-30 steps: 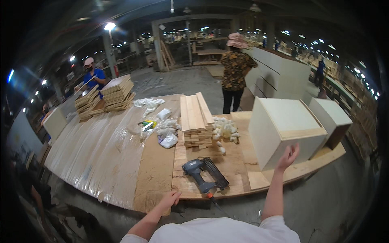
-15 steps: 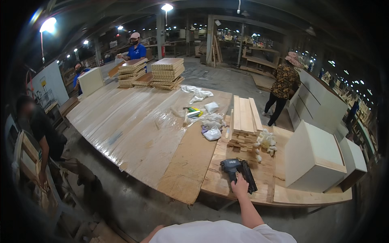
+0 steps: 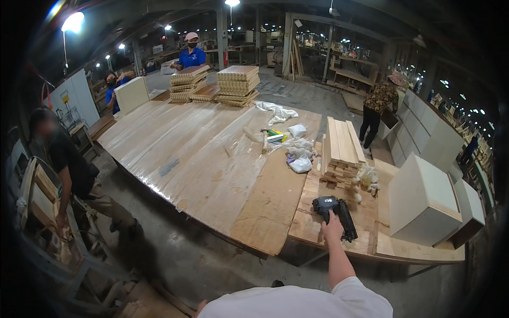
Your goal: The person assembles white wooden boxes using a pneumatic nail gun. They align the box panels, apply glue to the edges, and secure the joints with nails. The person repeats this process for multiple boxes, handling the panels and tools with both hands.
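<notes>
My right hand [image 3: 332, 228] is wrapped round the handle of a dark grey nail gun [image 3: 348, 219], just over the near edge of the plywood worktop [image 3: 309, 229]. Behind the tool stands a stack of pale wooden strips [image 3: 339, 140]. Crumpled whitish scraps [image 3: 367, 179] lie against that stack's right side. Of my left arm only a sliver of skin shows at the lower edge; the hand itself is out of sight.
A large film-covered table [image 3: 175, 153] spreads to the left, bearing a hammer [image 3: 264, 142], white bags [image 3: 300, 164] and stacked panels [image 3: 237, 85]. White drawer boxes [image 3: 419, 201] stand at right. Co-workers are at left [image 3: 69, 153], far side [image 3: 192, 58] and far right [image 3: 377, 103].
The view has swung, so most things sit farther right in the picture. My right hand keeps its grip on the nail gun. The left-hand co-worker's leg now shows stretched out.
</notes>
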A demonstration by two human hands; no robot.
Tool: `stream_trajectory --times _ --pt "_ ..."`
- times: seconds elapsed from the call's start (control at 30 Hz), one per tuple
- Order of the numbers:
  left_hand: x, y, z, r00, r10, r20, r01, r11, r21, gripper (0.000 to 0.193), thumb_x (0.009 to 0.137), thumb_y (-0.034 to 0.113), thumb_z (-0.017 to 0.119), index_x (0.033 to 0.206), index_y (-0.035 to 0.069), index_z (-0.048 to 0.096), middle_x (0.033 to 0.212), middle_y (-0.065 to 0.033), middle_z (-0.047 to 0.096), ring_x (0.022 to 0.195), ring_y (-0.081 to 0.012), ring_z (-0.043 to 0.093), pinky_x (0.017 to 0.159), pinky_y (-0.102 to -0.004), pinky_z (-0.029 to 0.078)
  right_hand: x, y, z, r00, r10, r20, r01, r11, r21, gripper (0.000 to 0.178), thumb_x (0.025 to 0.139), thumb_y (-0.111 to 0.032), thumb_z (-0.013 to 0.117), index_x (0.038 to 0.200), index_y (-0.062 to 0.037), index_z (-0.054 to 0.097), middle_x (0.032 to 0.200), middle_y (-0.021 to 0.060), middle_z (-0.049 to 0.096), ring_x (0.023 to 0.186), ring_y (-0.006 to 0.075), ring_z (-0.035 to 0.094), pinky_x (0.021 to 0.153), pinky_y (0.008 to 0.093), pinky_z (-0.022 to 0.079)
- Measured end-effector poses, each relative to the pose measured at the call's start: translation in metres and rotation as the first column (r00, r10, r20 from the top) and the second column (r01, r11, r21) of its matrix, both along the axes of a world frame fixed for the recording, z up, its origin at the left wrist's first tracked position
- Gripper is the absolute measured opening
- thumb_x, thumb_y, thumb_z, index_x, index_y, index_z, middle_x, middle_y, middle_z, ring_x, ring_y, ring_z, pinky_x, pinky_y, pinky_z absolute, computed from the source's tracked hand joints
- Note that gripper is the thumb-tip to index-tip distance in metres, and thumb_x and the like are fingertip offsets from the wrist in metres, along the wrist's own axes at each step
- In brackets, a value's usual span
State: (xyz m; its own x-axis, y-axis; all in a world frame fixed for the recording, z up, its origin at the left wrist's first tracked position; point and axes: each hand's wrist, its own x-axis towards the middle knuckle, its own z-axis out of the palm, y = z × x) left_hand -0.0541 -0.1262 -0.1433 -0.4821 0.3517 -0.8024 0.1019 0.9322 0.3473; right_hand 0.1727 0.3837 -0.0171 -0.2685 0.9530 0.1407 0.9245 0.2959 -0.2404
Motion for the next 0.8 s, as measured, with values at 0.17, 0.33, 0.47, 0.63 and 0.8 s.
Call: stream_trajectory --times 0.17,0.33,0.47,0.63,0.8 --pt "0.001 0.036 -0.001 0.994 -0.103 0.019 0.099 0.984 0.15 0.03 0.087 0.035 0.061 0.097 0.007 0.062 0.096 -0.0141 0.068 0.091 -0.0293 0.065 0.076 -0.0388 0.049 -0.004 -0.005 0.003 0.999 -0.024 -0.033 0.025 0.999 0.026 0.058 0.079 -0.029 0.06 0.134 -0.0181 0.045 0.11 0.0162 0.06 0.092 0.0339 0.064 0.079 0.0443 0.052" --pt "-0.01 0.052 0.0 0.988 -0.154 0.011 0.149 0.972 0.182 0.03 0.087 0.034 0.062 0.097 0.007 0.062 0.097 -0.014 0.068 0.091 -0.0293 0.065 0.076 -0.0387 0.049 -0.001 -0.003 0.002 0.997 -0.032 -0.065 0.035 0.998 0.055 0.058 0.077 -0.029 0.06 0.132 -0.0173 0.047 0.11 0.0151 0.06 0.093 0.0335 0.063 0.08 0.0442 0.052" --pt "-0.018 0.066 0.001 0.987 -0.159 0.013 0.154 0.973 0.173 0.03 0.086 0.034 0.062 0.097 0.007 0.062 0.097 -0.014 0.068 0.091 -0.0293 0.065 0.077 -0.0387 0.049 -0.001 -0.002 -0.001 0.999 -0.031 -0.01 0.032 0.998 0.05 0.064 0.08 -0.034 0.059 0.14 -0.017 0.04 0.11 0.0145 0.065 0.09 0.032 0.065 0.081 0.0418 0.052" --pt "-0.025 0.078 0.003 0.985 -0.172 0.014 0.168 0.972 0.163 0.029 0.086 0.034 0.062 0.097 0.007 0.063 0.097 -0.014 0.068 0.091 -0.0293 0.065 0.077 -0.0386 0.049 -0.004 -0.001 -0.001 0.998 -0.052 0.02 0.052 0.998 0.034 0.064 0.081 -0.036 0.059 0.139 -0.0161 0.041 0.105 0.0149 0.065 0.089 0.0313 0.066 0.08 0.0417 0.052" --pt "-0.026 0.082 0.006 0.983 -0.183 0.021 0.177 0.97 0.167 0.029 0.086 0.034 0.063 0.097 0.007 0.063 0.097 -0.014 0.068 0.091 -0.0293 0.065 0.077 -0.0385 0.049 -0.004 -0.003 0.001 0.998 -0.065 0.004 0.065 0.998 0.013 0.061 0.078 -0.033 0.059 0.134 -0.0145 0.046 0.109 0.016 0.063 0.09 0.0326 0.065 0.078 0.043 0.052"
